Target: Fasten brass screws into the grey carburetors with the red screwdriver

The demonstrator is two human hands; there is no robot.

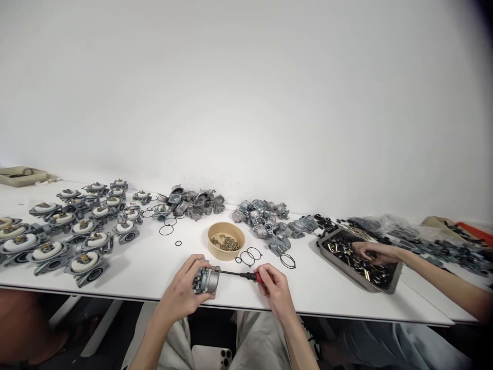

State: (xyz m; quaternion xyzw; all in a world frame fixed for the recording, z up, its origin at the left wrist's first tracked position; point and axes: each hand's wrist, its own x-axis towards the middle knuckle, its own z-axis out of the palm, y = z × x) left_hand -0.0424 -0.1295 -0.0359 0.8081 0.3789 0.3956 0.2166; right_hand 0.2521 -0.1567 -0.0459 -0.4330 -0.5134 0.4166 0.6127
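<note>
Near the table's front edge, my left hand (187, 285) grips a grey metal carburetor (209, 281) lying on its side, its cup-shaped bowl facing right. My right hand (275, 289) pinches the red and black handle of a screwdriver (234, 274). The screwdriver's thin shaft runs level to the left, and its tip meets the upper edge of the carburetor. Whether the tip sits in a screw is too small to tell. Just behind the tool stands a round tan tub (226, 241) with many small brass-coloured screws (227, 243) in it. Black rubber rings (251, 254) lie beside the tub.
Rows of carburetor bodies with white floats (84, 262) fill the left. Piles of metal bowls (196, 203) and carburetor parts (265, 221) lie at the back. On the right, another person's hand (375, 252) reaches into a metal tray (356, 275) of small parts. A phone (211, 357) rests on my lap.
</note>
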